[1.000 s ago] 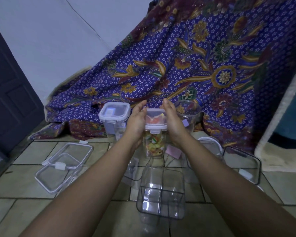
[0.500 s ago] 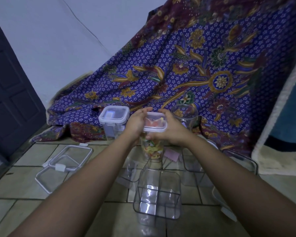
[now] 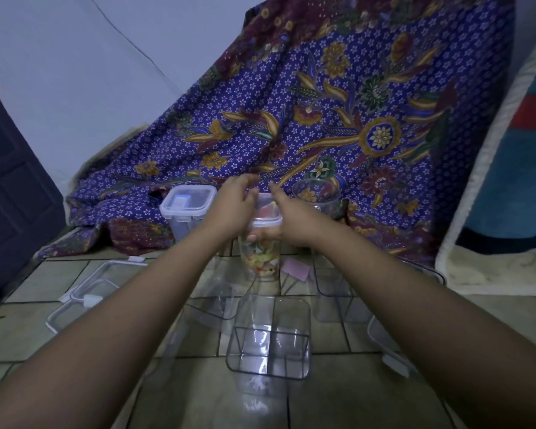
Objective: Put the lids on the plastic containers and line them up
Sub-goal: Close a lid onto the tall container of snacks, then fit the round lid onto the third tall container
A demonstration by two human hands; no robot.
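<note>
Filled container (image 3: 262, 258) upright on tiled floor (image 3: 322, 397), lid (image 3: 265, 216) on top | my left hand (image 3: 234, 201) and right hand (image 3: 287, 218) cup the lid's sides, fingers loosely curved | lidded container (image 3: 188, 209) just left | empty container (image 3: 268, 339) nearer me

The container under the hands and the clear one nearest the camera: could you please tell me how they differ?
The container under the hands is filled with colourful contents; the near container looks empty. The filled one has a lid on top, which the left hand and right hand are touching; the near one is open and untouched. The filled one stands farther back, near the patterned cloth. Both are clear plastic and stand on the tiled floor.
</note>
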